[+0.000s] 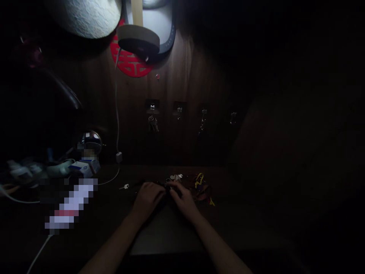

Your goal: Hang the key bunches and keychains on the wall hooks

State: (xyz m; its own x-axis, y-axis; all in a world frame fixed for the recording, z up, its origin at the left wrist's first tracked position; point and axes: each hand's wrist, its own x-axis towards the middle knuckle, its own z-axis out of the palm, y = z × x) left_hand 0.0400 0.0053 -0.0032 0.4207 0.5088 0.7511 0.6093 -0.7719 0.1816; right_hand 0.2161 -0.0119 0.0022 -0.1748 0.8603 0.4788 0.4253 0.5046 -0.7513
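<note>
- Left hand (146, 199) and right hand (184, 198): together at mid-table, forearms coming in from the near edge. Fingers meet over a small dark item (169, 186); too dim to tell whether it is clamped.
- Grey pad (167, 232): under the wrists, toward the near edge of the dark table (242, 186).
- Loose near the far edge: small white key-shaped piece (124, 187) left of the hands; white item (176, 177) just beyond them; yellow and red cord tangle (201, 188) to the right. All lie unhung.
- Left side of table: white-and-blue box (85, 167), round metal object (91, 142), pixelated strip (71, 203) (obscured, identity uncertain).
- Beyond the far edge, on a wood panel (194, 76): four wall hooks in a row. Key bunch (153, 123) hangs from the leftmost hook (152, 108); small metal pieces show at the next two; fourth hook (233, 118) is too dark to read.
- Above: red paper ornament (131, 57) on the panel, white cable (116, 121) running down it.
</note>
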